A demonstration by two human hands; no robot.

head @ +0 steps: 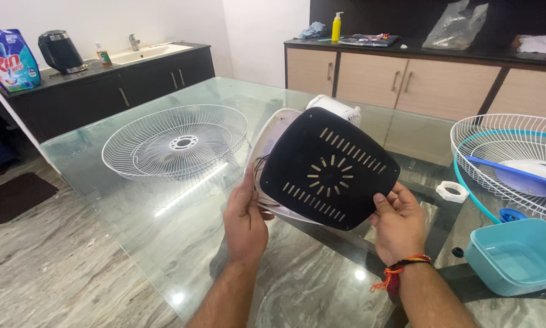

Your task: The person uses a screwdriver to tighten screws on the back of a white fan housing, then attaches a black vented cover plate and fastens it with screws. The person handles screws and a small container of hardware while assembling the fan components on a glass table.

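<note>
Black vented base cover being held above glass table, left hand and right hand clamped on opposite edges; keeping level over white fan base, wires just behind left edge.

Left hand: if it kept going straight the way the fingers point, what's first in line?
The left hand already grips the black vented plate and white base; beyond them, probably the white motor housing, though depth is unclear.
</note>
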